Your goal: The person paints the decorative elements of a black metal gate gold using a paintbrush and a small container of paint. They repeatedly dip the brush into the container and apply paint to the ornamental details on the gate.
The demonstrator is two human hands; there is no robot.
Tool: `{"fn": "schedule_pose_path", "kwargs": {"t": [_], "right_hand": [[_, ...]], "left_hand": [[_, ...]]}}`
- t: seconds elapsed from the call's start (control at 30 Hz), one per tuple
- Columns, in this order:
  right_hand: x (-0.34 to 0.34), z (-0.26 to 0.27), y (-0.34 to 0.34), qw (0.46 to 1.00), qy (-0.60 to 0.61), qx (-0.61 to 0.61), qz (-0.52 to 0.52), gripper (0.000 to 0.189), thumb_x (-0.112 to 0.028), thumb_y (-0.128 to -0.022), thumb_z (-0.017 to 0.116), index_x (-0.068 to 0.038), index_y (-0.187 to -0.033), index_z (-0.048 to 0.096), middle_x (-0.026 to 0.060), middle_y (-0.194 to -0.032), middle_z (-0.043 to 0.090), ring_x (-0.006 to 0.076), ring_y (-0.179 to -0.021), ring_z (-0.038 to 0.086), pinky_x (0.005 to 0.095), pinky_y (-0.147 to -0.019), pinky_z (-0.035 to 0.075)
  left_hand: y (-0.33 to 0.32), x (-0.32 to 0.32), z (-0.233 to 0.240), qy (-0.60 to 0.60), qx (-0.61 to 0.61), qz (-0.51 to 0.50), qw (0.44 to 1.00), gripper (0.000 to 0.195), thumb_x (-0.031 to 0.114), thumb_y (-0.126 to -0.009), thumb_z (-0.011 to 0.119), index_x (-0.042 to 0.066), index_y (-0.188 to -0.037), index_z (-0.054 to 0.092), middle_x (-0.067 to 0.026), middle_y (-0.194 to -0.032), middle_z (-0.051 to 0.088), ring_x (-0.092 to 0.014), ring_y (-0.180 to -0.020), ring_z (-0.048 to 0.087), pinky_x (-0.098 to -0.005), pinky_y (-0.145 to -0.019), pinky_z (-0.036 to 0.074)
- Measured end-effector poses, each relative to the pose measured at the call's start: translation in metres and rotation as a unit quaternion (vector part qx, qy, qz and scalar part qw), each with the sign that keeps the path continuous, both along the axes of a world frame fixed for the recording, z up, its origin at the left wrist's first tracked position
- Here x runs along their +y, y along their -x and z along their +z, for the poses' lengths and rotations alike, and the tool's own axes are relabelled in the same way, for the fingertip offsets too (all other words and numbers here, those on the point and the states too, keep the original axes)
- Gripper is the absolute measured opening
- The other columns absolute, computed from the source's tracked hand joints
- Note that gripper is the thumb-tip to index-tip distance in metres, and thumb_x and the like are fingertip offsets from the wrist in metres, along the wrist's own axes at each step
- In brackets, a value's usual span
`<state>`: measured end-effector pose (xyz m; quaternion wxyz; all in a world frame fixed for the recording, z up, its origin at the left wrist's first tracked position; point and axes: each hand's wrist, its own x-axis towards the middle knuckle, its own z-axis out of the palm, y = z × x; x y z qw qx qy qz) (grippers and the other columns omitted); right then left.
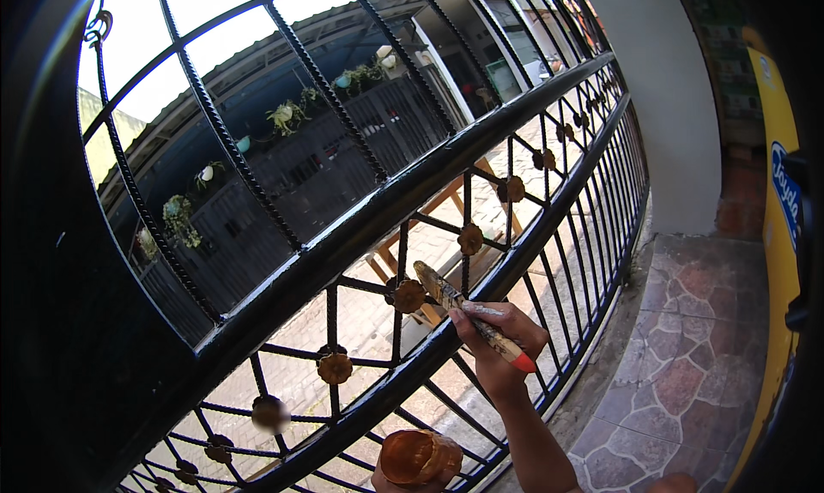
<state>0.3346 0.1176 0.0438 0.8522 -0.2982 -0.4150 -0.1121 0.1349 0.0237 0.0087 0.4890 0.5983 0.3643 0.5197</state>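
Note:
My right hand (505,338) grips a paintbrush (444,290) by its worn wooden handle, which ends in a red tip. The brush's bristle end lies right beside a gold-brown flower ornament (409,296) on the black metal fence (360,235); whether they touch, I cannot tell. Low in the picture, my left hand (412,483) holds up a small cup (418,457) coated inside with gold-brown paint, and most of that hand is cut off or behind the cup. Other flower ornaments (335,368) sit where the thin twisted bars cross, between two thick black rails.
Behind the bars are a wooden frame (450,203), paving, and hanging plants (286,116) on a dark wall. A pale pillar (663,107) stands right of the fence. Stone-patterned tiles (669,364) cover the floor, with a yellow board (776,107) at the right edge.

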Motion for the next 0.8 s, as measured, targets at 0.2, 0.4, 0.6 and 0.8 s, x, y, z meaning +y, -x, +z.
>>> {"fn": "schedule_pose_path", "kwargs": {"t": [0.2, 0.4, 0.6, 0.8], "right_hand": [[-0.001, 0.0, 0.012, 0.999, -0.033, 0.018, 0.039, 0.016, -0.003, -0.082, 0.084, -0.001, -0.092, 0.072, 0.0131, -0.088, 0.075, 0.0193, -0.077, 0.075, 0.0287, -0.064, 0.06], [-0.002, 0.001, 0.012, 0.998, -0.042, -0.032, 0.037, 0.016, -0.002, -0.081, 0.084, -0.001, -0.092, 0.072, 0.013, -0.087, 0.074, 0.0206, -0.076, 0.075, 0.029, -0.064, 0.06], [-0.004, -0.003, 0.016, 0.999, -0.025, -0.004, 0.039, 0.016, 0.0, -0.081, 0.083, 0.0, -0.091, 0.071, 0.0133, -0.087, 0.074, 0.0205, -0.076, 0.075, 0.0297, -0.064, 0.06], [-0.002, -0.005, 0.024, 0.978, -0.033, 0.117, 0.168, 0.015, 0.0, -0.083, 0.083, 0.001, -0.09, 0.069, 0.0104, -0.083, 0.071, 0.0124, -0.07, 0.069, 0.0268, -0.062, 0.058]], "left_hand": [[0.001, 0.002, -0.002, -0.015, -0.006, -0.004, 1.0, 0.054, 0.009, -0.075, 0.09, -0.005, -0.121, 0.064, -0.0112, -0.108, 0.072, -0.02, -0.098, 0.07, -0.0339, -0.09, 0.057], [0.001, 0.0, 0.002, -0.004, -0.005, -0.007, 1.0, 0.055, 0.011, -0.075, 0.09, -0.004, -0.121, 0.064, -0.011, -0.108, 0.072, -0.02, -0.098, 0.07, -0.0341, -0.091, 0.057], [0.002, -0.002, 0.006, 0.002, 0.001, -0.009, 1.0, 0.058, 0.013, -0.075, 0.091, -0.004, -0.122, 0.063, -0.0107, -0.109, 0.072, -0.02, -0.1, 0.07, -0.0343, -0.092, 0.057], [0.004, -0.002, 0.004, -0.003, 0.006, -0.012, 1.0, 0.061, 0.013, -0.075, 0.091, -0.004, -0.125, 0.06, -0.0107, -0.111, 0.071, -0.021, -0.101, 0.07, -0.0343, -0.093, 0.056]]}}
